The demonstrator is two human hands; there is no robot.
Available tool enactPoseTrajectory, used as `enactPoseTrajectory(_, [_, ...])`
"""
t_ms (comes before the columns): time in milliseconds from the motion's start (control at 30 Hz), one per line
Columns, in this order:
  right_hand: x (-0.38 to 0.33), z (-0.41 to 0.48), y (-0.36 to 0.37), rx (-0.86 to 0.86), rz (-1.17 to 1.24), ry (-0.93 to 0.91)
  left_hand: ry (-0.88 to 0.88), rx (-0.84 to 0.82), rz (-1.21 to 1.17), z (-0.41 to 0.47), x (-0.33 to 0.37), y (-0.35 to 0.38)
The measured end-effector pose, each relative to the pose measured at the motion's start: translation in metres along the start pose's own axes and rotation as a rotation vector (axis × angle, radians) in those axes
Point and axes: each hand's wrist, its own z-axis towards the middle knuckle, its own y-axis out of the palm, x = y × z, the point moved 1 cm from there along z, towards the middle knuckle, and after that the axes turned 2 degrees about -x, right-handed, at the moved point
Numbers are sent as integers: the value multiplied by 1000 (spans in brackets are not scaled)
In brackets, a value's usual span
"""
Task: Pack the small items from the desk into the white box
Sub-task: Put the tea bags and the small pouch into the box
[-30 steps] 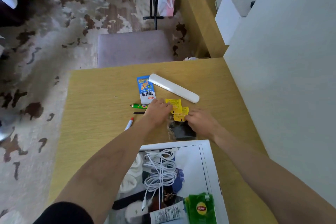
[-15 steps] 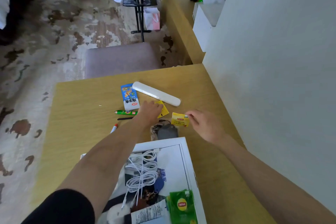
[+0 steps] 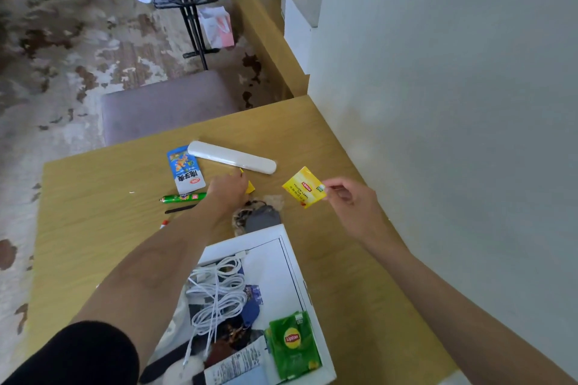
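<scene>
Box: 1 green sachet; right hand pinches 1 yellow sachet; left hand grip unclear.

The worktop is pale yellow wood grain. The Lipton tea sachet is bright yellow with a red logo, and the one in the white box is green (yellow roundel). The snack packet is blue and white, the sausage stick green, the long case white, the coiled cable white, the carpet mottled brown and cream
</scene>
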Motion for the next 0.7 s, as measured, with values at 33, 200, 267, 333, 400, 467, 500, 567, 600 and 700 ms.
enactPoseTrajectory(33, [1,-1,0,8,10,6,19,4,31,-1,2,-3])
enactPoseTrajectory(200, [-7,-7,-2,42,67,6,86,-7,226,-15,-3,-15])
enactPoseTrajectory(267, [-14,-8,-5,53,81,2,35,27,151,-19,-9,-20])
enactPoseTrajectory(333, [-21,-8,-8,53,90,-2,13,9,48,-17,-16,-24])
enactPoseTrajectory(400, [-25,-8,-10,39,104,0,31,-71,7,-12,-19,-22])
enactPoseTrajectory(467, [-25,-8,-12,26,109,-1,12,-108,-26,-8,-21,-17])
enactPoseTrajectory(500, [-24,-9,-12,20,110,0,1,-106,-41,-6,-20,-13])
enactPoseTrajectory(567, [-20,-10,-12,9,104,10,-11,-103,-62,-3,-15,-5])
enactPoseTrajectory(600, [-17,-10,-11,8,99,17,-19,-107,-72,-3,-12,-3])
enactPoseTrajectory(700, [-9,-13,-7,9,95,43,-14,-62,-31,-3,-8,-3])
